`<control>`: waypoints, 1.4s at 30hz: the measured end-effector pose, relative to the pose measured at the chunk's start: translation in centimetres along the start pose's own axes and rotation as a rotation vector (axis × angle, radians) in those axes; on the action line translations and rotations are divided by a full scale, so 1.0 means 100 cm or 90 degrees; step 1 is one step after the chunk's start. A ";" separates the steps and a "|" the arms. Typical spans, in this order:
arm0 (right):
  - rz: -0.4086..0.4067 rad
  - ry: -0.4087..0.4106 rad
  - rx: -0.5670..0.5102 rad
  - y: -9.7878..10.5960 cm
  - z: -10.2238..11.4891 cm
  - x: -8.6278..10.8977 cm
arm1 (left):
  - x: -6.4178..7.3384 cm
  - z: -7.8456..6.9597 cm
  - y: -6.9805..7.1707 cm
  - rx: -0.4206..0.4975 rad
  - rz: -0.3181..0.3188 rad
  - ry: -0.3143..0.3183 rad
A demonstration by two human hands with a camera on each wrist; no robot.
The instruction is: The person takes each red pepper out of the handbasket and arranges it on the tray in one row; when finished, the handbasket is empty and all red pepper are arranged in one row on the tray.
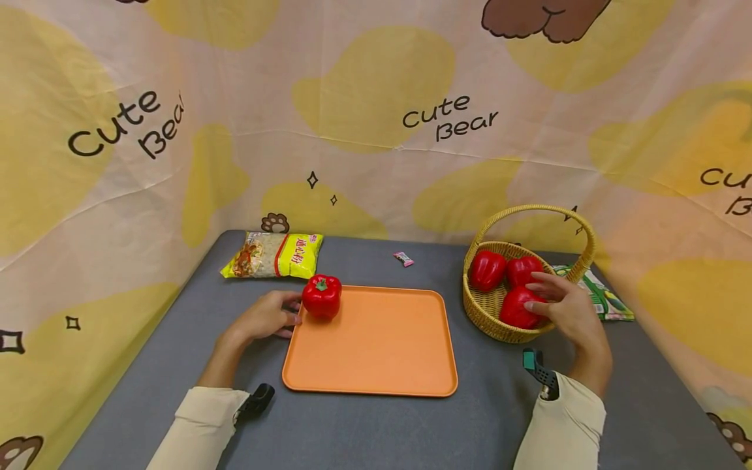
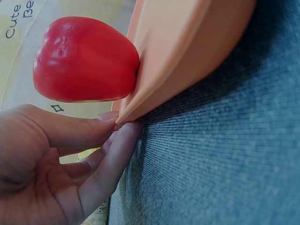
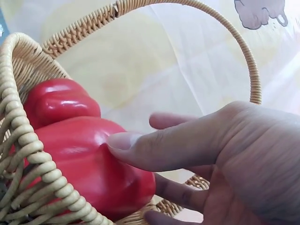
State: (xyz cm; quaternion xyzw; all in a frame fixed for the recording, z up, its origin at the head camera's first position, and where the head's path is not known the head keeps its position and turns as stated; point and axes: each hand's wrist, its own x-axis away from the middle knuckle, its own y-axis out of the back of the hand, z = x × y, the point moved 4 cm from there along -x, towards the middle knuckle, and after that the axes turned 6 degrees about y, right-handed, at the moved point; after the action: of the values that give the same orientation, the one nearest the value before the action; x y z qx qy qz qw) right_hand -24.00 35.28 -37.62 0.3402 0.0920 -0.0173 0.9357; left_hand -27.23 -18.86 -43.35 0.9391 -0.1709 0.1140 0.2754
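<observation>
My left hand pinches the left rim of an orange tray between thumb and fingers. A red bell pepper with a green stem stands in the tray's far left corner, just above that hand in the left wrist view. On the right, my right hand reaches into a wicker basket and holds the nearest red bell pepper. The thumb lies on its side and the other fingers curve around its far side, partly hidden. Two more red peppers lie behind it in the basket.
A yellow food bag lies at the back left. A small pink wrapped candy is behind the tray. A green and white packet lies partly behind the basket. The basket's tall handle arches over the peppers. A printed cloth surrounds the grey table.
</observation>
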 end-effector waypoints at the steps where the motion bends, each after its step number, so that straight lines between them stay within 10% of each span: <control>1: 0.005 0.006 -0.009 -0.001 0.001 0.000 | 0.000 0.000 0.000 0.002 -0.001 0.002; 17: 0.074 -0.066 0.038 -0.008 0.010 -0.003 | 0.001 -0.001 -0.001 -0.002 0.001 0.003; 28: 0.076 0.014 0.063 -0.011 0.015 -0.008 | 0.003 -0.002 -0.001 0.007 0.008 -0.006; 42: 0.111 -0.006 -0.011 -0.018 0.006 -0.009 | 0.005 -0.003 -0.001 0.011 0.011 -0.005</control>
State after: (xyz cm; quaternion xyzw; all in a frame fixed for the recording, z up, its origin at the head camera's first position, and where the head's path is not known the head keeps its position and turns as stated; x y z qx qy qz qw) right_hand -24.91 33.48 -38.10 0.3388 0.0582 0.0633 0.9369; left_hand -26.81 -18.74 -42.96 0.9403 -0.1792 0.1139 0.2659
